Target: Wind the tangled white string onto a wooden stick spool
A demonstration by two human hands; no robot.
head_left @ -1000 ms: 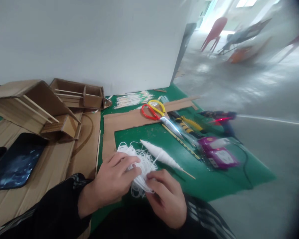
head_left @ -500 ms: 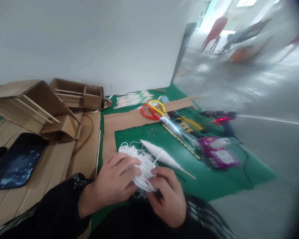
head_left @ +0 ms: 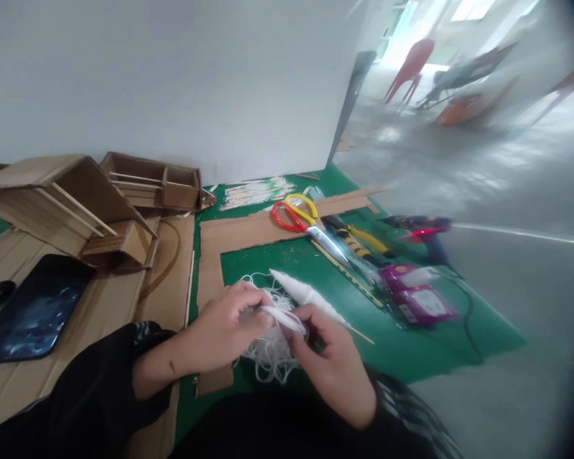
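Note:
Between my two hands a small bundle of white string (head_left: pixel 285 317) is stretched, pinched at both ends. My left hand (head_left: pixel 224 325) closes on its left end, thumb and fingers together. Its right end sits in the fingers of my right hand (head_left: pixel 332 360). Below and behind the bundle lies a loose tangle of the same string (head_left: pixel 270 360) on the green table. Just beyond my right hand, a spindle wound with white string (head_left: pixel 309 294) rests on the table, its thin stick poking out at the lower right.
Scissors (head_left: pixel 306 220) with red and yellow handles lie on a cardboard strip (head_left: pixel 249 233). Pliers (head_left: pixel 368 239), a purple package (head_left: pixel 418 296) and a glue gun (head_left: pixel 423 229) are at right. Cardboard boxes (head_left: pixel 71 191) and a dark tablet (head_left: pixel 38 309) stand left; a white panel (head_left: pixel 172 83) rises behind.
The string bunch in my hands has become a narrower bundle, and the loose tangle now lies lower on the table. My left hand has turned and its wrist has shifted left.

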